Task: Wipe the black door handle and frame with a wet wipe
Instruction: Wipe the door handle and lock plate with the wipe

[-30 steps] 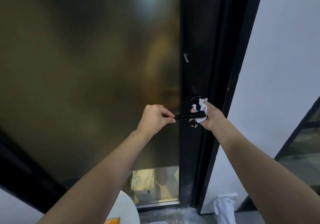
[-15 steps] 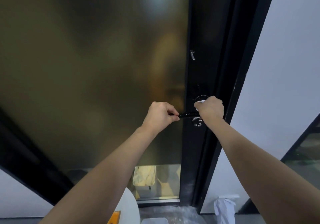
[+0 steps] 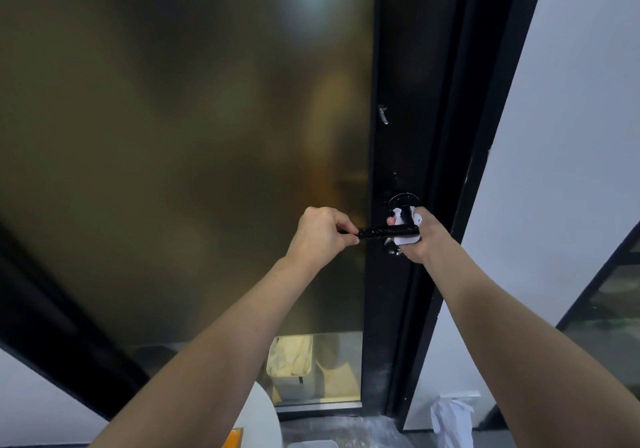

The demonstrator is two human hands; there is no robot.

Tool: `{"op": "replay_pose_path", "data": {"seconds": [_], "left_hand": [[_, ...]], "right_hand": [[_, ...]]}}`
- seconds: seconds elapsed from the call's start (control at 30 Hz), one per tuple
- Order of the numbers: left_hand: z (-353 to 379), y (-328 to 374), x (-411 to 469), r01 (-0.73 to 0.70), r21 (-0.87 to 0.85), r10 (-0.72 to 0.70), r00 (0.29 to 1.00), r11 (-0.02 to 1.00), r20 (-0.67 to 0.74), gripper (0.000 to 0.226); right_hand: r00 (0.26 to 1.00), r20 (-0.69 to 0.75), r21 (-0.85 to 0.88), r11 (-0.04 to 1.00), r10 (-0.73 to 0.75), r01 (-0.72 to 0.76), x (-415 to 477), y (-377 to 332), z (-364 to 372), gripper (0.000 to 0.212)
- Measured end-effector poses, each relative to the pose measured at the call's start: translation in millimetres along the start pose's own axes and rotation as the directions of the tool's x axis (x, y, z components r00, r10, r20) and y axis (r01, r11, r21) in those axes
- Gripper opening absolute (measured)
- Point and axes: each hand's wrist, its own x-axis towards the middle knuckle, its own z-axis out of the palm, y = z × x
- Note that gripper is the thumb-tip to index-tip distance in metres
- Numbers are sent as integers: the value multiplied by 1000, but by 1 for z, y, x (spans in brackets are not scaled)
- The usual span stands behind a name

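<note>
Amber-brown frosted glass door panel (image 3: pixel 190 136) fills the left and centre of view, bordered right of centre by the tall black metal door frame (image 3: pixel 405 49). At lower centre, the left hand (image 3: pixel 320 236) pinches the free end of the slim black lever handle (image 3: pixel 384 231). The right hand (image 3: pixel 420 239) grips a crumpled white wet wipe (image 3: pixel 401 215) wrapped around the handle's base, against the frame.

Hands (image 3: pixel 320 236) (image 3: pixel 420 241) and wipe (image 3: pixel 403 217) on handle (image 3: pixel 384 231)
</note>
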Motion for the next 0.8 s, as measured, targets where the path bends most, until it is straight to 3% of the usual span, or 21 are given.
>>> {"op": "replay_pose_path", "data": {"seconds": [0.1, 0.2, 0.33, 0.4, 0.47, 0.53, 0.6, 0.73, 0.8], "left_hand": [[-1, -1, 1, 2, 2, -2, 1000, 1000, 1, 10], [-1, -1, 2, 4, 6, -4, 1000, 1000, 5, 10], [-1, -1, 1, 11, 9, -11, 1000, 1000, 11, 10], [-1, -1, 1, 14, 10, -14, 1000, 1000, 14, 10], [-2, 0, 1, 15, 10, -15, 1000, 1000, 14, 10], [-2, 0, 1, 20, 10, -20, 1000, 1000, 15, 9], [-2, -1, 0, 25, 6, -25, 1000, 1000, 15, 9], [-2, 1, 1, 21, 6, -21, 1000, 1000, 14, 10], [-3, 1, 0, 18, 9, -18, 1000, 1000, 16, 9]], "right_hand": [[999, 43, 57, 998, 6, -9, -3, 0, -1, 13], [998, 50, 9, 999, -45, 45, 0, 1, -1, 8], [987, 136, -106, 989, -91, 106, 2, 1, -1, 25], [989, 109, -170, 978, -102, 120, 3, -3, -2, 27], [988, 14, -314, 938, -153, 150, 3, -6, 1, 14], [940, -106, -567, 796, -325, 211, 0, -7, 3, 21], [846, -106, -775, 576, -523, 260, -5, -4, 6, 25], [664, 141, -945, 101, -734, 312, -4, 3, 10, 36], [655, 210, -963, -38, -725, 267, -3, 2, 14, 35]]}}
